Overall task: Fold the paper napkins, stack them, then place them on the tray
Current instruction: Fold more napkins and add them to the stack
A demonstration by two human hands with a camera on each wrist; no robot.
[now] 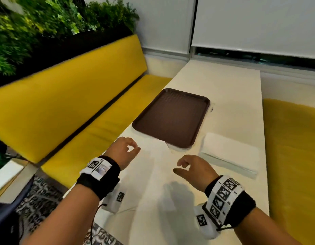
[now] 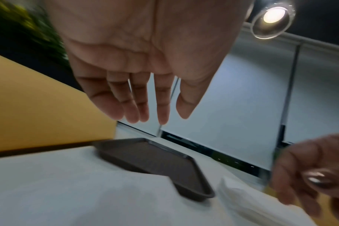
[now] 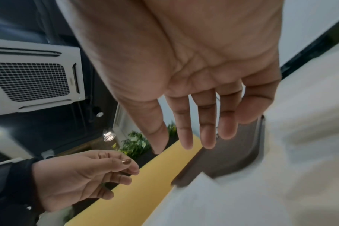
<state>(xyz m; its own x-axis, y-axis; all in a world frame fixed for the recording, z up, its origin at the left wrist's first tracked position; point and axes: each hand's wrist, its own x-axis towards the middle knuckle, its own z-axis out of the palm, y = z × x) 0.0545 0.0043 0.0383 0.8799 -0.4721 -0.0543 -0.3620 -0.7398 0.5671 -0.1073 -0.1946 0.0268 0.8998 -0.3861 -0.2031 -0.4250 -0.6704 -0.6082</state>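
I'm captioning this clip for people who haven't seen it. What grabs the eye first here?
The dark brown tray lies empty in the middle of the white table, with a stack of white paper napkins just to its right. Nearer the camera, the left hand and right hand hover over the table holding nothing. A bright yellow bench runs along the left.

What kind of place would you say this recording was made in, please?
Most likely a cafe or canteen seating area. A yellow padded bench runs along a white table, a brown serving tray lies on it beside a stack of paper napkins, and plants line the backrest.
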